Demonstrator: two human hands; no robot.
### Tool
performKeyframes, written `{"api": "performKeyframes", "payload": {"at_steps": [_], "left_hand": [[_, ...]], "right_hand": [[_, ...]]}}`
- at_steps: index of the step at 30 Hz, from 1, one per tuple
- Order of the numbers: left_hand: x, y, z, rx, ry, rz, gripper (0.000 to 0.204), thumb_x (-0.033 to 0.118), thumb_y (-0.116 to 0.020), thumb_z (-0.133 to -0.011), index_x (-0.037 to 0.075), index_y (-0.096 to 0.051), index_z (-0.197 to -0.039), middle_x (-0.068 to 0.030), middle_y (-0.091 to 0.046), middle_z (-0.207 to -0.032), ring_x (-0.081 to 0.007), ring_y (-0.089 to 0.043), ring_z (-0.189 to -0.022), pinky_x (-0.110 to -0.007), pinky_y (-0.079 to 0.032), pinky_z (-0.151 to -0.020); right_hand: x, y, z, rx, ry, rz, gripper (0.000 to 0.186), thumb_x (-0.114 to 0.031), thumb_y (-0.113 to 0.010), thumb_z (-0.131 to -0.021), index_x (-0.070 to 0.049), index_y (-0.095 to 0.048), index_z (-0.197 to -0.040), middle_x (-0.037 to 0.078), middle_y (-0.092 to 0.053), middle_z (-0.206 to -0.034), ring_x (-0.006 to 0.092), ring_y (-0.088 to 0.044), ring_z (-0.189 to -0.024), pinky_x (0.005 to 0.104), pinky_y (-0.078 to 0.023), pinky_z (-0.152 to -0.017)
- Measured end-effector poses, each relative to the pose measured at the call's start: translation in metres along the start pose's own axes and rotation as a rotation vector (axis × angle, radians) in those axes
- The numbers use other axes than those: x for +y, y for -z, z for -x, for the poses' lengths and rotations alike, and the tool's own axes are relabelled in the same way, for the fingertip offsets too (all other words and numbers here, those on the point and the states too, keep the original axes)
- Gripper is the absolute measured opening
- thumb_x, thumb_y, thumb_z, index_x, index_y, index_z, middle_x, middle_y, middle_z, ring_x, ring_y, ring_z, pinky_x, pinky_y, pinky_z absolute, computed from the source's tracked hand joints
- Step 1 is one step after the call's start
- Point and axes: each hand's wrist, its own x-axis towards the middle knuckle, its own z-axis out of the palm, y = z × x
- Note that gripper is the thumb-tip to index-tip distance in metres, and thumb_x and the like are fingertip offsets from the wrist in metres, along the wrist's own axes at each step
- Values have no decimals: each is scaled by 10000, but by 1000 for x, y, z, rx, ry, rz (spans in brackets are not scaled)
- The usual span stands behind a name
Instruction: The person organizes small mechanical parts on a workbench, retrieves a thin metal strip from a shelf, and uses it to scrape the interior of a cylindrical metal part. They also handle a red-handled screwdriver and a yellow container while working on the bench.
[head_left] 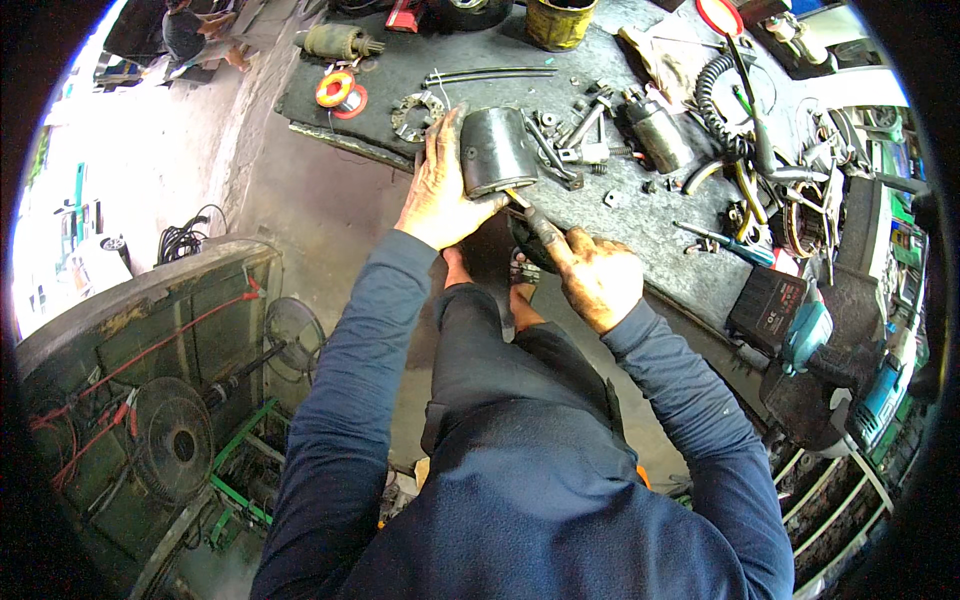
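Note:
My left hand (pixel 440 190) is wrapped round the left side of a black cylindrical motor housing (pixel 498 150), its thumb under the lower rim. The housing is at the bench's near edge. My right hand (pixel 598 275) is closed just below and to the right, index finger stretched toward that rim. From its fingertip a slim tool with a tan end (pixel 516 197) meets the rim; most of it is hidden by the fingers. A dark rounded shape (pixel 532 243) shows beneath the right hand, too shaded to name.
Across the workbench (pixel 650 225) lie a metal cylinder (pixel 658 135), loose metal parts, a coiled black cable (pixel 715 90) and a screwdriver (pixel 735 245). A solder spool (pixel 348 100), an armature (pixel 340 42) and a yellow bucket (pixel 560 22) stand farther off. A cordless power tool (pixel 808 330) is at right.

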Motion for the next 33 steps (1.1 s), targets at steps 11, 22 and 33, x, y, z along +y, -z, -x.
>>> {"api": "performKeyframes", "payload": {"at_steps": [11, 22, 33], "left_hand": [[2, 3, -2, -5, 3, 5, 1340, 240, -974, -611, 18, -118, -1617, -288, -314, -1556, -469, -339, -1461, -505, -343, -1208], [9, -5, 2, 28, 39, 50, 1299, 261, -982, -596, 41, -189, -1601, -268, -324, -1555, -463, -347, -1454, -518, -341, -1206], [12, -4, 2, 23, 43, -77, 1310, 250, -972, -608, 64, -153, -1613, -266, -319, -1563, -468, -339, -1455, -528, -330, -1210]], "right_hand": [[-1, 0, 6, -18, -35, -40, 752, -181, -648, -803, -276, -498, -1535, 88, -638, -842, 268, -682, -660, 421, -551, -602], [-3, 0, 6, 2, -55, -40, 688, -178, -666, -793, -256, -555, -1468, 78, -635, -867, 277, -679, -673, 426, -547, -618], [3, 5, 14, 18, -16, -9, 742, -124, -662, -793, -268, -527, -1508, 52, -616, -818, 238, -662, -627, 391, -544, -575]]}}
